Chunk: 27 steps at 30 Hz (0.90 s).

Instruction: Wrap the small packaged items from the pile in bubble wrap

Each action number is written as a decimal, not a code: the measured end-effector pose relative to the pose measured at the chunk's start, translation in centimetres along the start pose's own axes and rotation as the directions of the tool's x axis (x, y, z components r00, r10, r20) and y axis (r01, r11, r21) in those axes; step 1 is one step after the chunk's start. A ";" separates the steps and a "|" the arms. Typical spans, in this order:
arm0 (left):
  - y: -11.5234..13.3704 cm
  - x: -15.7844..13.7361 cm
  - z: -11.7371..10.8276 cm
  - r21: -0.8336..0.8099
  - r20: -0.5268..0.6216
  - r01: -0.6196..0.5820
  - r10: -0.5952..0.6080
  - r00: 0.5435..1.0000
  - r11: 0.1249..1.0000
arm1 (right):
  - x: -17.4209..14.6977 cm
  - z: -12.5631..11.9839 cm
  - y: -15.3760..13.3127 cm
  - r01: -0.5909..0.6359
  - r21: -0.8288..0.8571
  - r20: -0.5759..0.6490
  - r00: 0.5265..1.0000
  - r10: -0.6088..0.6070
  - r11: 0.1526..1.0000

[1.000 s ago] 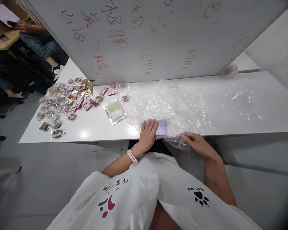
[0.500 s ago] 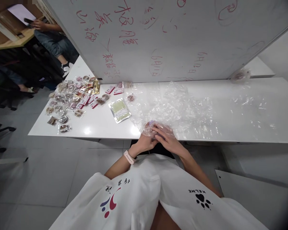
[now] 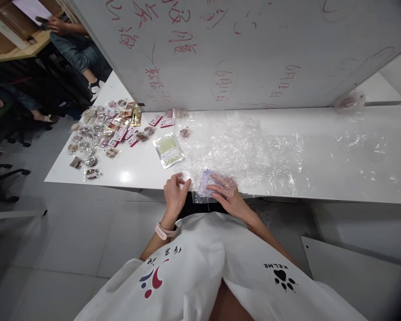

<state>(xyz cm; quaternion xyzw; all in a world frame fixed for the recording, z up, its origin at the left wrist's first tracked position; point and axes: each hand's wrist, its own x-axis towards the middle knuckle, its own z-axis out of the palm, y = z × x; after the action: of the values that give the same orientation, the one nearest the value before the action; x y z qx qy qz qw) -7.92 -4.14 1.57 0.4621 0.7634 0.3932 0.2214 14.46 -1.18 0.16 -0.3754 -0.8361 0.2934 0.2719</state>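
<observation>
My right hand [image 3: 227,194] is at the table's front edge, wrapped round a flat purple packet [image 3: 206,182]. Clear crinkled plastic covers part of the packet and some of that hand's fingers. Off to its left, my left hand [image 3: 176,191] is raised at the edge, thumb and fingers apart, with nothing visible between them. A silver-edged green pouch [image 3: 169,150] lies flat just beyond the left hand. Past the right hand, a heap of clear plastic bags [image 3: 240,145] spreads over the table.
Many small wrapped pieces [image 3: 92,129] and some red-and-white packets [image 3: 120,134] cover the left end of the white table [image 3: 137,171]. Behind stands a whiteboard [image 3: 254,49] with red writing. At far left, a seated person [image 3: 76,49] holds a dark object.
My left hand has let go and moved left, away from the right hand. More of the purple packet now shows in my right hand. The view has shifted slightly.
</observation>
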 end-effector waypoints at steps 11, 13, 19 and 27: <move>4.2 -1.0 3.4 -0.423 0.432 -0.418 0.584 0.687 0.804 | 0.2 -0.1 0.5 -0.036 0.150 -0.014 0.999 0.038 0.988; 3.5 -0.7 3.3 -0.393 0.511 -0.507 0.640 0.573 0.767 | 0.1 -0.9 1.0 -0.091 0.282 0.051 0.996 0.079 0.955; 1.8 0.8 2.5 -0.371 0.606 -0.663 0.710 0.358 0.650 | -0.2 -2.8 2.7 -0.284 0.605 0.140 0.958 0.251 0.744; 4.0 3.8 2.1 -0.245 0.720 -0.557 0.534 0.443 0.793 | -0.4 -1.8 1.9 -0.146 0.627 -0.220 0.909 0.353 0.765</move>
<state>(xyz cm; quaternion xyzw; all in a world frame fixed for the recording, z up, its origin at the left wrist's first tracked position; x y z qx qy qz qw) -6.15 1.12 3.60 0.8054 0.4128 0.2013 0.3747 16.86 0.06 -0.05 -0.4228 -0.5854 0.5096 0.4678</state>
